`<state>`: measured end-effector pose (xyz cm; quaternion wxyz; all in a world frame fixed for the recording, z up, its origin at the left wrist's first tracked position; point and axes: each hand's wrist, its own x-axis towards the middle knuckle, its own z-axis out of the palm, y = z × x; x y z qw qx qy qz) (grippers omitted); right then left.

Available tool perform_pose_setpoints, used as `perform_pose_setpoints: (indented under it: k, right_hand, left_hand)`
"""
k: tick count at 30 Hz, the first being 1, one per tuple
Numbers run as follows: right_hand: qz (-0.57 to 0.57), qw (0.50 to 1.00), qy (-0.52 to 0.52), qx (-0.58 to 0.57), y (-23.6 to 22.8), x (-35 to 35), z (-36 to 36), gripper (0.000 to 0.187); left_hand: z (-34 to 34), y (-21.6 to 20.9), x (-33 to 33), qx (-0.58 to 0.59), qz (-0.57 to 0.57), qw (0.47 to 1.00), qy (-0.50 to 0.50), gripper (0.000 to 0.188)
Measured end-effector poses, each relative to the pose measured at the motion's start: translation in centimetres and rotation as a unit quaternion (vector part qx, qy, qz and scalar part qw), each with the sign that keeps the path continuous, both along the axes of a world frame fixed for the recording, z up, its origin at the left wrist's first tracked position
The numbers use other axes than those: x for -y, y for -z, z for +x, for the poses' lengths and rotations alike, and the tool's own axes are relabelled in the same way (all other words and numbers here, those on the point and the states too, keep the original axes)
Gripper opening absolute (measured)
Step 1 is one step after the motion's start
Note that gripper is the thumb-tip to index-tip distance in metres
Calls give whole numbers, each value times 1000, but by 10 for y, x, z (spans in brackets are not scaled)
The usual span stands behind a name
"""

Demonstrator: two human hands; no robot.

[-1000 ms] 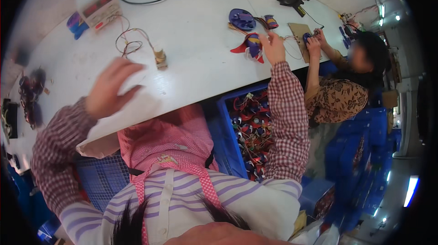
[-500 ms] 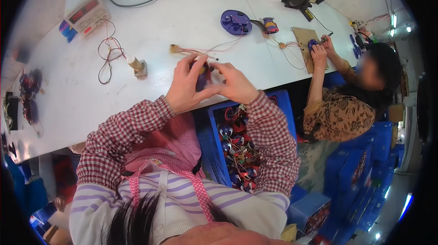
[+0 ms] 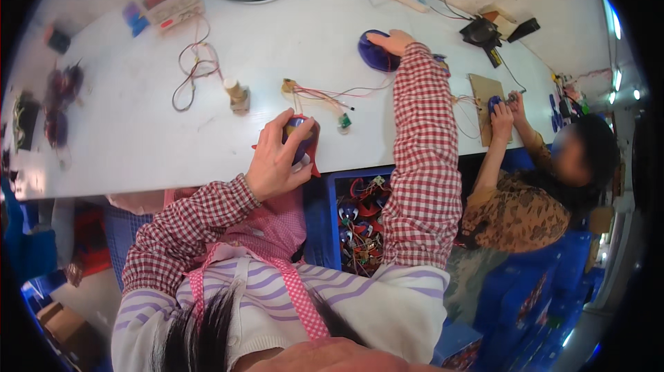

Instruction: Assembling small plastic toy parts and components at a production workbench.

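Note:
My left hand (image 3: pixel 273 161), near the table's front edge, is closed around a red and dark purple plastic part (image 3: pixel 311 143). Its fingers cover much of that part. Stretched across the table, my right hand (image 3: pixel 394 42) grips the rim of a purple oval plastic shell (image 3: pixel 375 56). Between the hands lie thin red and white wires (image 3: pixel 321 95) on a small tan circuit board (image 3: pixel 288 86). A little green board (image 3: pixel 344 121) rests by the wires, near the red and purple part.
A blue crate (image 3: pixel 332 223) full of wired parts stands below the table edge. At the back left is a power supply (image 3: pixel 169 4); a small cream-topped device (image 3: pixel 236 94) stands nearer. On the right a co-worker's hands (image 3: pixel 503 119) handle a purple part over a brown board (image 3: pixel 482 88).
My right hand has left the held part and reached far right to the oval shell. The left hand keeps the red and purple part, slightly lower. The green board now shows. The view has shifted.

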<state>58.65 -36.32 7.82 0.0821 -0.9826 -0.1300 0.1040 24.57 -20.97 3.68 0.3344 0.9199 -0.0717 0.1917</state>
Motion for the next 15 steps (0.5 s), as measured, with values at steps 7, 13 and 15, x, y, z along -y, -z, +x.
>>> perform_pose_setpoints:
  k: [7, 13, 15]
  right_hand:
    - [89, 991, 44, -92, -2, 2, -17, 62]
    - [201, 973, -32, -108, -8, 9, -62, 52]
    - [213, 967, -58, -126, -16, 7, -87, 45]
  left_hand:
    - [-27, -4, -22, 16, -186, 982, -4, 64]
    - [-57, -39, -80, -268, -593, 759, -13, 47]
    - [-71, -45, -104, -204, -711, 673, 18, 43]
